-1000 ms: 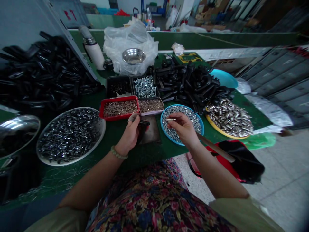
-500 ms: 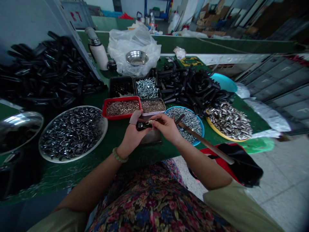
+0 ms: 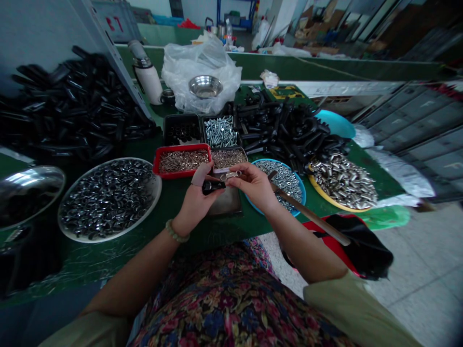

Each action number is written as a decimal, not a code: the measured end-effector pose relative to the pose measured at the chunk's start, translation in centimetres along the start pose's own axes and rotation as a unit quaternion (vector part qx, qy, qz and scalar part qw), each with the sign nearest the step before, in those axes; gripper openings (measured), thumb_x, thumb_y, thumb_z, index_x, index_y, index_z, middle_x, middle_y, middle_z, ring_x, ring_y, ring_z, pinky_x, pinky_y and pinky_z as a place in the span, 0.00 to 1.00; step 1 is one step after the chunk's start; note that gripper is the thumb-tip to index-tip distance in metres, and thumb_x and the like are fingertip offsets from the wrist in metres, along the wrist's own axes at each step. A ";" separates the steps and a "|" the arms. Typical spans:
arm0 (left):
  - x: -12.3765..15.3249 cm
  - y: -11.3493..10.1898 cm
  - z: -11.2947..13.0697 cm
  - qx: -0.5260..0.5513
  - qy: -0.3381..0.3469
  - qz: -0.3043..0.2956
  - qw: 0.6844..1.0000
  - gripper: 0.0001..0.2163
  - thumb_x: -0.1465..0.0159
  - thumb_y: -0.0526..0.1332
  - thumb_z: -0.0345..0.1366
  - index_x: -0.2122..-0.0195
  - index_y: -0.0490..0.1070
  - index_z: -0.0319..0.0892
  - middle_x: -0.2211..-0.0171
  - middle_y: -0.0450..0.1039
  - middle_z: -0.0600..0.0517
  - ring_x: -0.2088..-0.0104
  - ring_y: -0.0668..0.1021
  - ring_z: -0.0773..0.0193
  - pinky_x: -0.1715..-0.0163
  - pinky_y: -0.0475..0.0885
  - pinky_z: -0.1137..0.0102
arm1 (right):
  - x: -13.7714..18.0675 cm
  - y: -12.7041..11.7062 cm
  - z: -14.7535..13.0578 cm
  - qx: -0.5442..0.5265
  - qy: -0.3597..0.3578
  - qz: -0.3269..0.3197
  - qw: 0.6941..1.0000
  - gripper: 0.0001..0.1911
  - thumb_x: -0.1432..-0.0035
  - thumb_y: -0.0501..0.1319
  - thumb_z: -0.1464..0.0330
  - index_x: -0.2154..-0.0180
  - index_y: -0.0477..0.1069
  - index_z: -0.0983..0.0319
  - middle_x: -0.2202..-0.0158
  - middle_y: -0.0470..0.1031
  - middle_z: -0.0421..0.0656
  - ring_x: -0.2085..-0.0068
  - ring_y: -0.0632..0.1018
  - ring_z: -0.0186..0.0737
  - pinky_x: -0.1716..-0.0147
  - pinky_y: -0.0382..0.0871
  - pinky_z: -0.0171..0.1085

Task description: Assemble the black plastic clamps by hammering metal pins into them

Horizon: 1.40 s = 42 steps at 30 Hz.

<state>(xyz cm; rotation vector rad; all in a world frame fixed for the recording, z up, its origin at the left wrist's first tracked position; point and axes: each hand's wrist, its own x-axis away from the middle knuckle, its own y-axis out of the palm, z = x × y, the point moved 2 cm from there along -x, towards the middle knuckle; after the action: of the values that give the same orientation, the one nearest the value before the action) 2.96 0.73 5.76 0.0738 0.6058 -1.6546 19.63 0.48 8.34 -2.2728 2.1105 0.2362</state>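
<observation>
The left hand (image 3: 197, 200) is gripping a black part (image 3: 212, 186) steady while the right hand (image 3: 255, 185) is pinching a metal pin (image 3: 230, 175) against it.

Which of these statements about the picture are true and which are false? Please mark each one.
1. The left hand holds a small black part. True.
2. The right hand rests inside the red tray. False: it is held above the table, pinching a small metal piece next to the black part.
3. The blue dish holds small silver parts. True.
4. The steel bowl sits on the yellow plate. False: it sits on a plastic bag at the back.
5. The left wrist wears a bead bracelet. True.
</observation>
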 end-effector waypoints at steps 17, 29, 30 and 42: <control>0.1 -0.4 0.3 -0.019 -0.008 0.001 1.000 0.28 0.43 0.67 0.36 0.42 0.61 0.46 0.58 0.76 0.50 0.54 0.77 0.58 0.46 0.69 0.59 | -0.5 0.1 2.3 0.074 0.081 -0.043 0.993 0.15 0.46 0.63 0.55 0.70 0.65 0.59 0.81 0.64 0.31 0.83 0.63 0.28 0.84 0.54 0.30; -3.2 0.0 -0.6 0.187 -0.220 -0.153 0.945 0.12 0.41 0.62 0.45 0.63 0.72 0.42 0.66 0.77 0.50 0.65 0.79 0.59 0.62 0.76 0.65 | -1.3 -10.0 -0.1 0.486 -0.101 -0.009 0.868 0.15 0.34 0.52 0.68 0.47 0.66 0.59 0.60 0.75 0.44 0.60 0.75 0.39 0.60 0.69 0.40; -3.2 -0.5 -0.6 0.202 -0.237 -0.130 0.942 0.12 0.40 0.61 0.45 0.62 0.72 0.43 0.65 0.77 0.50 0.65 0.78 0.60 0.63 0.76 0.65 | -1.2 -13.7 0.0 0.548 -0.103 0.061 0.828 0.14 0.35 0.50 0.71 0.50 0.69 0.60 0.57 0.74 0.48 0.56 0.75 0.42 0.57 0.68 0.42; -4.2 -1.3 -0.1 -0.132 -0.078 -0.205 0.967 0.11 0.44 0.64 0.47 0.67 0.73 0.46 0.72 0.76 0.53 0.71 0.77 0.58 0.68 0.70 0.67 | -3.6 -31.0 1.4 0.761 -0.103 -0.221 0.601 0.17 0.40 0.56 0.79 0.55 0.74 0.55 0.51 0.75 0.47 0.49 0.70 0.44 0.52 0.59 0.45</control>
<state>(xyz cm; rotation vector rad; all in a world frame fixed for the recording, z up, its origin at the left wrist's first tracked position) 2.52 4.61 7.74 -0.3959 0.7496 -1.9373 50.07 6.63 4.92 -1.2920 0.6875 -0.9062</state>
